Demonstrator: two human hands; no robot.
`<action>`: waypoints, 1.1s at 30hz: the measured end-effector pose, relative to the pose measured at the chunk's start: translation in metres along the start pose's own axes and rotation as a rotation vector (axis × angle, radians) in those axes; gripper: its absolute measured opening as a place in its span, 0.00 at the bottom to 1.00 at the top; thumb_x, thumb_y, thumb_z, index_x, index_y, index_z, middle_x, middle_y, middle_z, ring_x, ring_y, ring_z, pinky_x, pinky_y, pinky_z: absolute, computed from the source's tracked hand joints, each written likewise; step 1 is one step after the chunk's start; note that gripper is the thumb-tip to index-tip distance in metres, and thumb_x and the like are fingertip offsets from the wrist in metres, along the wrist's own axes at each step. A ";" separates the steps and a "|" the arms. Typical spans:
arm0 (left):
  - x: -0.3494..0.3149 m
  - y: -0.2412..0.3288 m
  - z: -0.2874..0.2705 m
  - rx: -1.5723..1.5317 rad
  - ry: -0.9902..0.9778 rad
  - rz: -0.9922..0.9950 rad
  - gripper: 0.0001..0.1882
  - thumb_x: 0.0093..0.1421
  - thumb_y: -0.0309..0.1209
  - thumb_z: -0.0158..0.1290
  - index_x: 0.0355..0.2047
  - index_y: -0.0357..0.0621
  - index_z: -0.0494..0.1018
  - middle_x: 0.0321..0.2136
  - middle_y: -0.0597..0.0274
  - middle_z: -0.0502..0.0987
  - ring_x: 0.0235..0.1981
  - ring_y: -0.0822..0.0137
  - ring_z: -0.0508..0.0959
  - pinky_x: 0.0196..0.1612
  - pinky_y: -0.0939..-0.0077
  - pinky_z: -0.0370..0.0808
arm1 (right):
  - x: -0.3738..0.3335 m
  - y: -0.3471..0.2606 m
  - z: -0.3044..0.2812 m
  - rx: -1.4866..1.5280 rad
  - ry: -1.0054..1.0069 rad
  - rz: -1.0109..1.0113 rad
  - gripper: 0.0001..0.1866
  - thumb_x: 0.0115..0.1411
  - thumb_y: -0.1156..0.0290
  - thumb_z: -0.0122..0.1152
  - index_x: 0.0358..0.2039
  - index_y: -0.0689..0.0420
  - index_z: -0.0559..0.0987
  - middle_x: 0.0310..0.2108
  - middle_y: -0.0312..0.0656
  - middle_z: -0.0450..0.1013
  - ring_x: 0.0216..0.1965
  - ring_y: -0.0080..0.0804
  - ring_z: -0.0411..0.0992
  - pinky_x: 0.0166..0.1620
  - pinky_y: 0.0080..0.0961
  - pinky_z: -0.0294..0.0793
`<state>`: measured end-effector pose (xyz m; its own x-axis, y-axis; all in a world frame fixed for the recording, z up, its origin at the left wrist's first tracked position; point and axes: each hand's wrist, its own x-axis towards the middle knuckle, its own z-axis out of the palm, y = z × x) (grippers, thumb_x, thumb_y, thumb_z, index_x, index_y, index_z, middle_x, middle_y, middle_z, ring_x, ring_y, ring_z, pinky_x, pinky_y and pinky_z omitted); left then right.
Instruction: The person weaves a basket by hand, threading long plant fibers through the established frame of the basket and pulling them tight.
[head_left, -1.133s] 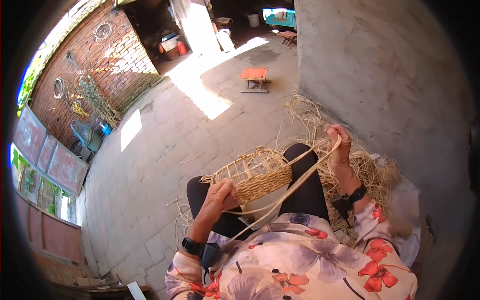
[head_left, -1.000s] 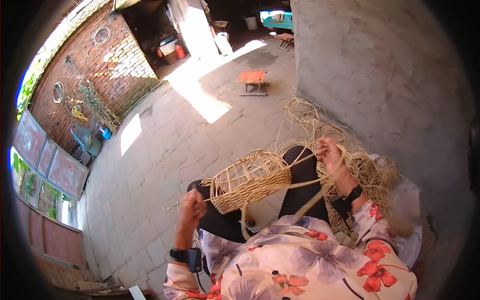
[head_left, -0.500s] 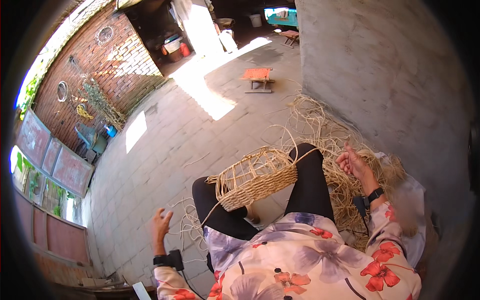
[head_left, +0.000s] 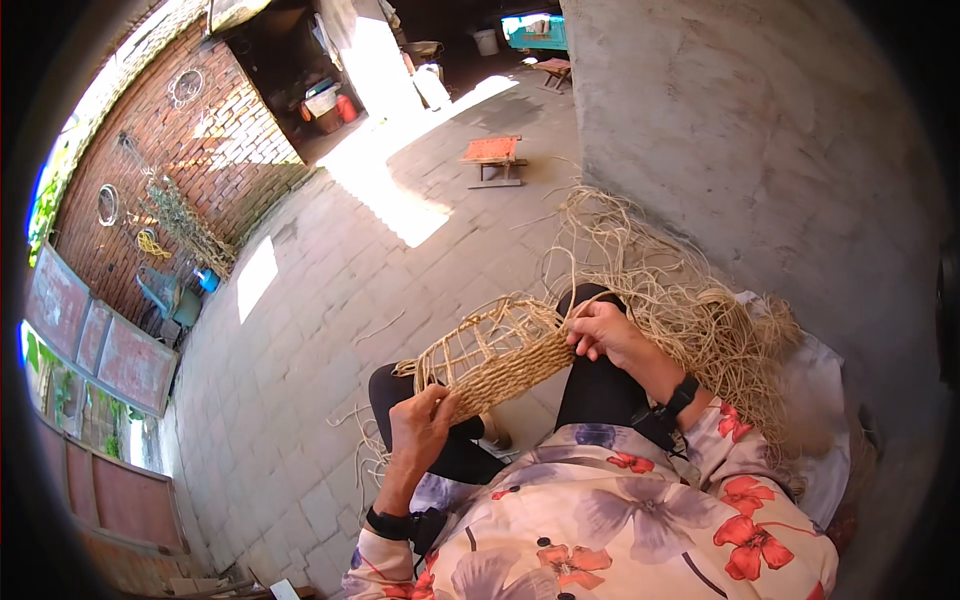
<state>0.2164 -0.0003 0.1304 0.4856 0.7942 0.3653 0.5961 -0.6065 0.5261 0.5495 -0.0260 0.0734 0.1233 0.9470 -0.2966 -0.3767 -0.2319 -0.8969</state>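
Observation:
A half-woven straw basket [head_left: 495, 352] lies across my lap, its lower band tightly woven and its upper part an open frame of bare ribs. My left hand [head_left: 425, 425] grips the basket's near left end, fingers closed on the woven band. My right hand [head_left: 605, 335] holds the basket's right end, fingers curled on the weave beside loose strands. Both wrists wear dark bands.
A big tangled heap of loose straw [head_left: 690, 300] lies at my right against a grey concrete wall [head_left: 740, 150]. A small orange stool [head_left: 493, 155] stands on the paved yard ahead. A brick wall [head_left: 190, 150] with hanging hoops runs along the left.
My left hand had swung far out to the lower left; it has come back and taken hold of the basket's left end. My right hand moved from the loose straw onto the basket's right end.

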 end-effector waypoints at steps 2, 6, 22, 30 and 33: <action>-0.005 -0.007 0.004 -0.245 -0.041 -0.170 0.08 0.59 0.28 0.59 0.28 0.36 0.76 0.19 0.56 0.76 0.20 0.70 0.75 0.26 0.76 0.71 | -0.003 -0.005 0.007 -0.325 0.018 -0.047 0.09 0.60 0.70 0.58 0.37 0.61 0.73 0.28 0.44 0.76 0.19 0.21 0.73 0.15 0.16 0.69; -0.031 -0.036 0.012 -0.452 0.011 -0.313 0.07 0.60 0.27 0.58 0.29 0.36 0.76 0.18 0.67 0.73 0.20 0.79 0.70 0.24 0.80 0.66 | -0.003 -0.007 0.000 -0.127 0.000 -0.089 0.07 0.58 0.68 0.61 0.34 0.57 0.76 0.24 0.36 0.72 0.15 0.18 0.69 0.14 0.14 0.66; -0.306 -0.298 -0.206 0.375 0.289 -1.126 0.13 0.54 0.33 0.60 0.38 0.42 0.76 0.15 0.63 0.71 0.23 0.69 0.72 0.23 0.69 0.70 | -0.024 -0.014 -0.012 -0.111 -0.117 -0.090 0.10 0.69 0.63 0.49 0.39 0.55 0.75 0.37 0.39 0.76 0.33 0.22 0.77 0.34 0.19 0.78; -0.057 -0.076 -0.041 -0.361 0.052 -0.606 0.16 0.59 0.32 0.58 0.47 0.46 0.75 0.36 0.60 0.81 0.19 0.78 0.69 0.20 0.80 0.67 | 0.000 -0.001 -0.043 -0.146 -0.012 -0.172 0.20 0.71 0.55 0.44 0.30 0.56 0.75 0.26 0.41 0.77 0.23 0.26 0.77 0.23 0.18 0.76; -0.037 -0.034 -0.012 -0.348 -0.042 -0.374 0.13 0.59 0.31 0.59 0.44 0.41 0.75 0.25 0.58 0.81 0.22 0.75 0.74 0.26 0.77 0.71 | 0.010 0.005 -0.051 -0.026 0.031 -0.183 0.21 0.70 0.53 0.45 0.28 0.54 0.74 0.22 0.39 0.76 0.18 0.25 0.75 0.19 0.17 0.73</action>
<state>0.1701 -0.0082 0.1082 0.3091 0.9480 0.0755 0.4897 -0.2267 0.8419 0.5959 -0.0287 0.0491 0.2159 0.9668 -0.1369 -0.3218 -0.0619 -0.9448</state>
